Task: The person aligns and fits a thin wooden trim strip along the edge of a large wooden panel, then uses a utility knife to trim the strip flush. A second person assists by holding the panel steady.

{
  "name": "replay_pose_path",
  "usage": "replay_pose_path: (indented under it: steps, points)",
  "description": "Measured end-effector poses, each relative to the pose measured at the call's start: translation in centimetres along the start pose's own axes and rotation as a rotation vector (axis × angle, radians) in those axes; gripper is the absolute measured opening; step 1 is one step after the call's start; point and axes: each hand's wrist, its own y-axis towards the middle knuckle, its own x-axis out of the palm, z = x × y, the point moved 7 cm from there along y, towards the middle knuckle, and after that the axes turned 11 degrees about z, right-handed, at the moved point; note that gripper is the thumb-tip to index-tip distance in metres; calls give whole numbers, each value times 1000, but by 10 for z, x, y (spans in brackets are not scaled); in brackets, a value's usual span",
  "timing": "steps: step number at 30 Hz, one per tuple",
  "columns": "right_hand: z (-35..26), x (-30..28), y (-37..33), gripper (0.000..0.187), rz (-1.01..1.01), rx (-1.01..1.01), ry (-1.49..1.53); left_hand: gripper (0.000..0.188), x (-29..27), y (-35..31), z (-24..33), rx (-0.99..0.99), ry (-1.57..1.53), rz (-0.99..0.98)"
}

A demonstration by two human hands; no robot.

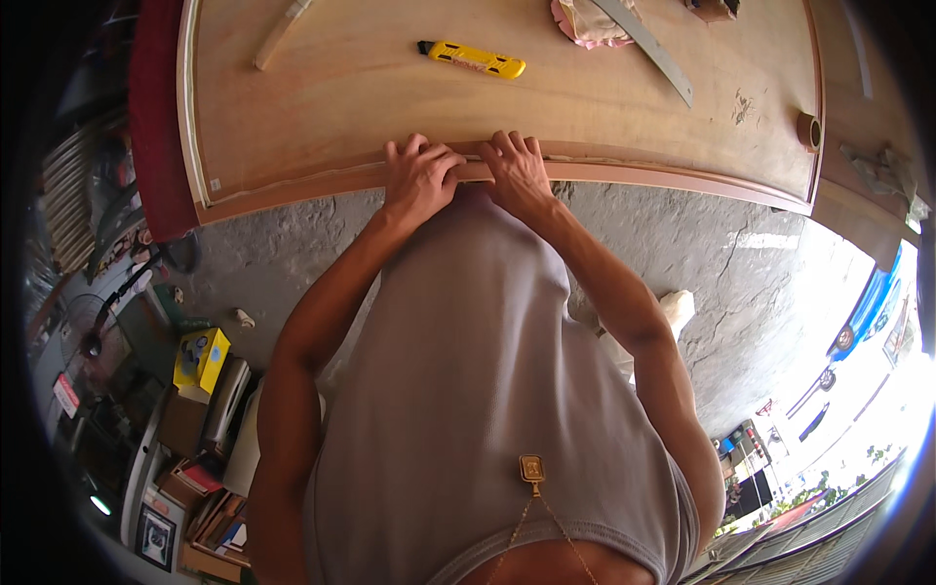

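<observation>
A broad wooden panel [322, 107] lies in front of me, with a reddish-brown edge strip [312, 185] along its near side. My left hand [421, 183] grips this strip near its middle, fingers bent over the top. Close beside it, my right hand [517, 174] has hold of the same strip, its fingers curled on the panel side. Both thumbs are partly hidden. Beyond the hands, a yellow utility knife [475, 59] rests on the panel.
On the panel lie a wooden stick [283, 35], a crumpled cloth [591, 23], a flat metal blade or ruler [655, 54] and a tape roll [808, 132]. Red fabric [159, 127] hangs at the left. Boxes, including a yellow one [202, 361], stand lower left on the grey floor [702, 253].
</observation>
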Motion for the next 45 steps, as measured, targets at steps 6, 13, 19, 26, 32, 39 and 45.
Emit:
replay_pose_path:
  steps: [6,13,19,26,32,39,45]
  points:
    - [-14,13,4,34,-19,-27,47,11,3,-3,-1,-20,93,-5]
    - [-13,22,5,44,-56,-17,-9,9,-7,9,-8,-50,11,-77]
    - [-41,21,16,45,-15,58,11,7,-24,-9,-50,104,-93,-32]
    - [-51,27,17,50,-44,156,52,7,-13,-15,-47,113,-38,-108]
    - [-53,28,20,47,-28,147,30,7,-17,-13,-49,91,-14,-135]
    - [-53,28,17,45,-29,105,19,8,-25,-18,-60,33,-51,-103]
    - [-64,24,22,45,11,38,-153,12,-30,-18,-56,90,10,-82]
